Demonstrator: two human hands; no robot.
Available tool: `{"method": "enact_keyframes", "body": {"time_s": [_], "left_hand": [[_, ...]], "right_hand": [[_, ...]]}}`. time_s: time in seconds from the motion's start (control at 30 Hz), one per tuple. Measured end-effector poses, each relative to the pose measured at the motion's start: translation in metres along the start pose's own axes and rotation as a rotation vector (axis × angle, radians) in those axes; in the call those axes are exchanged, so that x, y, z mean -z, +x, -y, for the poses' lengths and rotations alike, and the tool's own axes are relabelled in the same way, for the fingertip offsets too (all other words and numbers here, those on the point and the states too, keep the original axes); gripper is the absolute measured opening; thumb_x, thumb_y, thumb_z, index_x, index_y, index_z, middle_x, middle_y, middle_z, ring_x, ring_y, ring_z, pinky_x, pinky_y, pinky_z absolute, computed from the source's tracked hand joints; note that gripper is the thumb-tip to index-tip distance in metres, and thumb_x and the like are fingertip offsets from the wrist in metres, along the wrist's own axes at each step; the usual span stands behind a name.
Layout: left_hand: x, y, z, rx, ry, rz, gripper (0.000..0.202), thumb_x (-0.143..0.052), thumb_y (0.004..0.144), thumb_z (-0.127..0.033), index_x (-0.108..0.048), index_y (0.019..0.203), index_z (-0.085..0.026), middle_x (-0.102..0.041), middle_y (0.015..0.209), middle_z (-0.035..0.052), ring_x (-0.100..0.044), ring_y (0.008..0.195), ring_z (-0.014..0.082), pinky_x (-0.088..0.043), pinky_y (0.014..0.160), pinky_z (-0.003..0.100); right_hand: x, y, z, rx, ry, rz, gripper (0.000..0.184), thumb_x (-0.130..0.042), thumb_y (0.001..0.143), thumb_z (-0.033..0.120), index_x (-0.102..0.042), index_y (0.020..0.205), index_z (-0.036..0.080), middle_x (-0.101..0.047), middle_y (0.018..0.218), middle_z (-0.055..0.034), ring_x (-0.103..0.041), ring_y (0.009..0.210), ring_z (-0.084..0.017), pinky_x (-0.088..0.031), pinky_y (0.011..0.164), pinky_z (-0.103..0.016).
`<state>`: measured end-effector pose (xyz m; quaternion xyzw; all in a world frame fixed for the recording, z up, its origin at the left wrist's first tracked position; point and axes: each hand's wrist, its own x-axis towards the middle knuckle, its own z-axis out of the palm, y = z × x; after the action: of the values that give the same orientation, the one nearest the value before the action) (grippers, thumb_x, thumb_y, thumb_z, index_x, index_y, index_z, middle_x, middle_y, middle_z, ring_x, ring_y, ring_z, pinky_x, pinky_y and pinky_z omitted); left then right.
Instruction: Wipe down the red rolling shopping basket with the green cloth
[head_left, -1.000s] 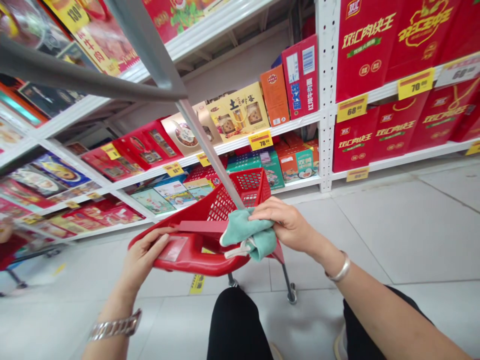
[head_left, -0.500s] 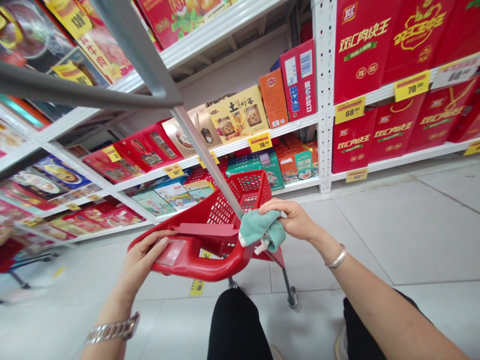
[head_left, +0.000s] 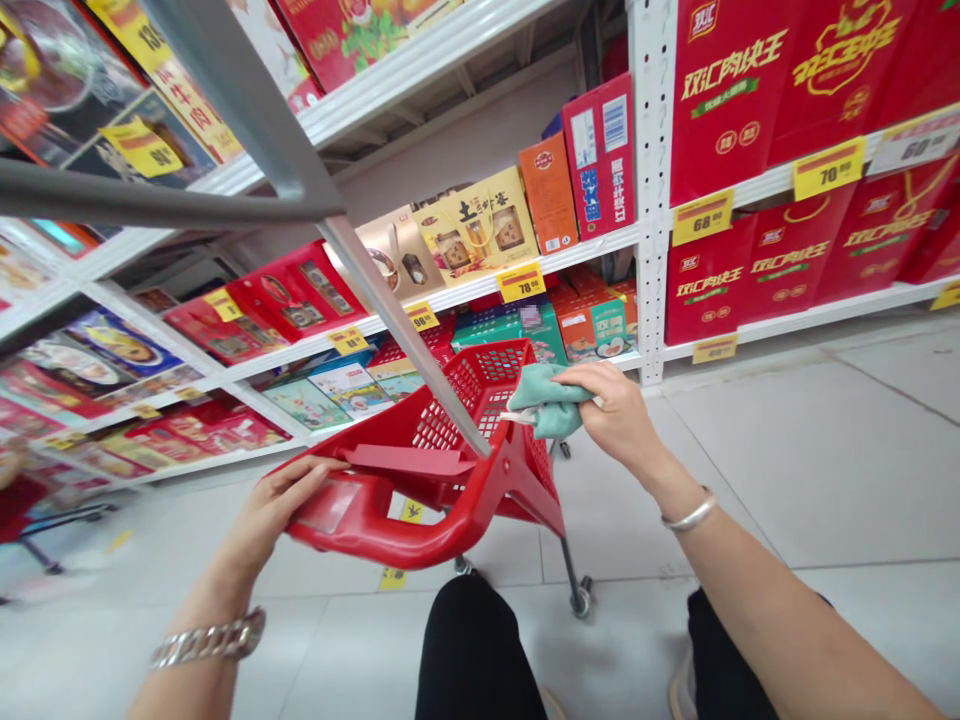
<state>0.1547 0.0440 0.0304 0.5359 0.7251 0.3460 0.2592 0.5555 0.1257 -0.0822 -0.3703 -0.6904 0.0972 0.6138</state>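
Left hand low — right hand raised higher.

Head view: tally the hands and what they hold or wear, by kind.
hands: 2
cloth: 1
cart: 1
wristbands: 2
total: 6

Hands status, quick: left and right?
Left hand: closed on the red cart handle.
Right hand: closed, holding a green cloth.

Crumpled teal cloth, red plastic shopping cart just beside
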Motion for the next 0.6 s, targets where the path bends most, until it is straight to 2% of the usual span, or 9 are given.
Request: {"method": "enact_keyframes", "body": {"time_s": [0.07, 0.13, 0.27, 0.43, 0.6], "left_hand": [[0.001, 0.000, 0.000, 0.021, -0.016, 0.007, 0.078, -0.081, 0.045, -0.081, -0.076, 0.087, -0.016, -0.075, 0.083, 0.0052, -0.062, 0.068, 0.0173, -0.049, 0.060, 0.026], [0.003, -0.001, 0.001, 0.023, -0.020, 0.011, 0.076, -0.082, 0.044, -0.080, -0.076, 0.085, -0.017, -0.074, 0.080, 0.0037, -0.060, 0.065, 0.0160, -0.047, 0.059, 0.025], [0.005, 0.000, 0.007, 0.005, -0.005, -0.011, 0.072, -0.082, 0.046, -0.078, -0.079, 0.085, -0.018, -0.074, 0.079, 0.0032, -0.059, 0.067, 0.0160, -0.047, 0.059, 0.025], [0.007, 0.003, 0.012, -0.049, 0.018, -0.038, 0.064, -0.083, 0.045, -0.077, -0.079, 0.078, -0.021, -0.076, 0.082, 0.0041, -0.062, 0.076, 0.0193, -0.050, 0.068, 0.027], [0.007, 0.005, 0.010, -0.039, -0.003, -0.038, 0.064, -0.084, 0.042, -0.076, -0.080, 0.076, -0.022, -0.076, 0.081, 0.0047, -0.062, 0.077, 0.0203, -0.050, 0.069, 0.028]], "right_hand": [[-0.009, -0.004, 0.015, -0.039, 0.160, 0.006, 0.049, -0.049, 0.071, -0.001, -0.079, 0.099, 0.026, -0.078, 0.101, -0.0019, -0.070, 0.096, -0.020, -0.054, 0.089, -0.035], [-0.021, -0.010, 0.030, -0.068, 0.303, 0.066, 0.050, -0.048, 0.071, -0.001, -0.078, 0.101, 0.026, -0.078, 0.101, -0.0013, -0.070, 0.095, -0.019, -0.055, 0.087, -0.033], [-0.039, -0.021, 0.048, -0.064, 0.390, 0.202, 0.053, -0.048, 0.070, -0.004, -0.079, 0.103, 0.025, -0.079, 0.101, -0.0020, -0.070, 0.096, -0.019, -0.055, 0.088, -0.032], [-0.045, -0.023, 0.044, 0.009, 0.369, 0.230, 0.058, -0.046, 0.069, -0.007, -0.079, 0.103, 0.025, -0.079, 0.102, -0.0022, -0.070, 0.095, -0.018, -0.054, 0.089, -0.033], [-0.045, -0.021, 0.028, 0.099, 0.234, 0.239, 0.052, -0.049, 0.077, -0.006, -0.077, 0.109, 0.023, -0.079, 0.105, -0.0040, -0.068, 0.097, -0.019, -0.053, 0.089, -0.034]]}}
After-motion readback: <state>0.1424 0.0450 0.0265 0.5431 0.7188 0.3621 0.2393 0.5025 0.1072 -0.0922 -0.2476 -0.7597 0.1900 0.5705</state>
